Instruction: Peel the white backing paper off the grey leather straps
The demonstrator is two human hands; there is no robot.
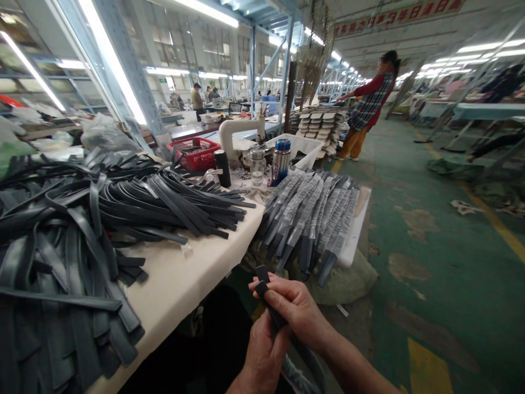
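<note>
One camera looked out from the person's head, facing forward and tilted down; the left hand (263,346) and the right hand (302,307) were close below it, at the bottom centre; the table (164,279) lay near, filling the lower left; the wide view ran on across the floor (447,257) at the right and far into the distance, up to the lights (209,11) along the top edge.

A glass jar (257,168) stands between a dark bottle (222,168) and a blue-topped flask (281,164) — a person (366,112) beyond.
</note>
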